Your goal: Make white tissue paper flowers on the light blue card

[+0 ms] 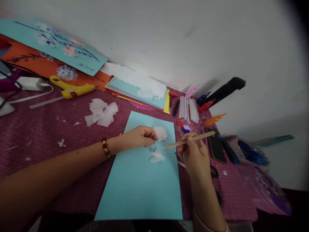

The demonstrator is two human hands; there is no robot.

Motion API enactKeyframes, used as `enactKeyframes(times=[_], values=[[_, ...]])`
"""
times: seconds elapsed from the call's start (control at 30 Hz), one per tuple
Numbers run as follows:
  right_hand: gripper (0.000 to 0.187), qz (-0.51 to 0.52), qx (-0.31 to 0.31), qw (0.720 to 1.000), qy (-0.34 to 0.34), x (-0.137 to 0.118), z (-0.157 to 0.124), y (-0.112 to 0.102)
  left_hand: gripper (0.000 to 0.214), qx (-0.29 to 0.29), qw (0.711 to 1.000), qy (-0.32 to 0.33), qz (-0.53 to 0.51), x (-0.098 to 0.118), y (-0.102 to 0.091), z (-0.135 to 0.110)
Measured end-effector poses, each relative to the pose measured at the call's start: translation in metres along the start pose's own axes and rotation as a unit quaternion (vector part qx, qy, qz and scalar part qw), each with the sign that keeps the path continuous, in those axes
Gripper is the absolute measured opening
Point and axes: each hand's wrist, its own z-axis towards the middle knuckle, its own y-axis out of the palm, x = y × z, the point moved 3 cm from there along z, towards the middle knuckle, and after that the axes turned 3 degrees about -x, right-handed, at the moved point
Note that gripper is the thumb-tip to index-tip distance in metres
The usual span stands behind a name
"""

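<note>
A light blue sheet of paper [140, 190] lies in front of me on the red checked tablecloth. My left hand [141, 137] is closed in a pinch on a crumpled white tissue piece [161, 132] over the sheet's upper part. A second white tissue piece [156, 157] lies on the sheet just below. My right hand [194, 154] is closed round a thin wooden stick [190, 139], whose tip points left toward the tissue pieces.
Torn white tissue [101, 112] and a yellow glue gun [72, 89] lie at the left. A stack of coloured papers [137, 93], white glue sticks [188, 109], markers, paint bottles [213, 119] and a black phone [215, 146] sit near the white wall. Scissors [213, 170] lie by my right wrist.
</note>
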Motion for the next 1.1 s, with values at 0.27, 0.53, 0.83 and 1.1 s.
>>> enactKeyframes(times=[0.27,0.53,0.83,1.1], values=[[0.019,0.223,0.016,0.967,0.120,0.029,0.010,-0.003,0.028,0.185,0.980,0.004,0.080,0.056,-0.082,-0.072],[0.030,0.192,0.006,0.971,0.139,0.037,0.011,0.006,0.014,0.371,0.879,-0.055,0.293,0.051,-0.151,-0.144],[0.035,0.143,0.027,0.980,0.136,0.032,0.011,0.004,0.021,0.257,0.709,-0.093,0.649,0.024,-0.117,-0.120],[0.028,0.170,0.027,0.977,0.128,0.032,0.010,0.000,0.009,0.334,0.911,-0.073,0.233,0.039,-0.141,-0.123]])
